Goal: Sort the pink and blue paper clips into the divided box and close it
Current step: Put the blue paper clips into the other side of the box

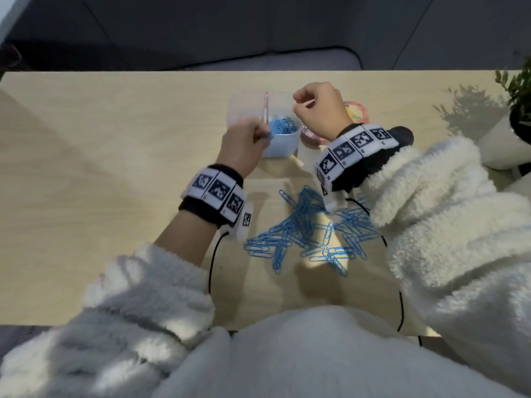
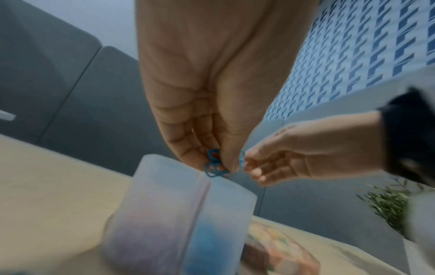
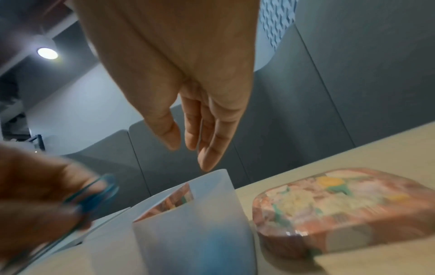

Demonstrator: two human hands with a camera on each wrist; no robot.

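Note:
The translucent divided box (image 1: 280, 146) stands open at the table's middle back. Blue paper clips (image 1: 283, 126) fill its right compartment; a pinkish tint (image 2: 146, 232) shows through the left compartment's wall. My left hand (image 1: 263, 133) pinches a few blue clips (image 2: 213, 165) just above the divider at the box's near rim. My right hand (image 1: 298, 106) hovers over the right compartment with relaxed, empty fingers (image 3: 207, 160). A pile of blue clips (image 1: 310, 231) lies on the table between my forearms.
The floral-patterned lid (image 3: 341, 204) lies flat just right of the box. A potted plant (image 1: 517, 90) in a white pot stands at the table's right edge. Black cables (image 1: 211, 268) run from my wristbands across the near table. Grey seating lies beyond the far edge.

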